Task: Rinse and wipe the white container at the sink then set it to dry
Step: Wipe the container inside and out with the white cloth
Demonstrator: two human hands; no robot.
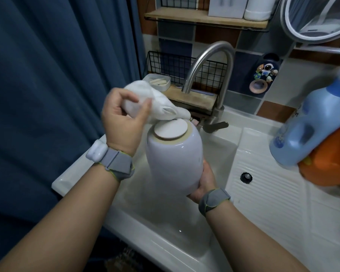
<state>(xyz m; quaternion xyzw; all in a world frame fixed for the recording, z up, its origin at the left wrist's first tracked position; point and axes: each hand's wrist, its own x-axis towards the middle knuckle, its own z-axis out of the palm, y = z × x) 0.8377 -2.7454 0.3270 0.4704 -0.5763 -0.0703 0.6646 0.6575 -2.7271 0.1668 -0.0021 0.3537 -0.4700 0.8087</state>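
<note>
The white container (174,160), a tall glossy jar, is held upside down over the white sink (137,228), its flat unglazed base facing up. My right hand (203,183) grips its lower end from the right. My left hand (124,118) holds a bunched white cloth (155,101), and the cloth's tip touches the far edge of the jar's base. The steel tap (210,75) arches just behind the jar; no water is seen running.
A blue detergent bottle (310,124) leans on an orange jug (330,160) on the ribbed drainboard (273,197) at right. A soap dish (159,81) sits on a wire-backed wooden shelf (194,95) behind the tap. A dark blue curtain (57,75) hangs at left.
</note>
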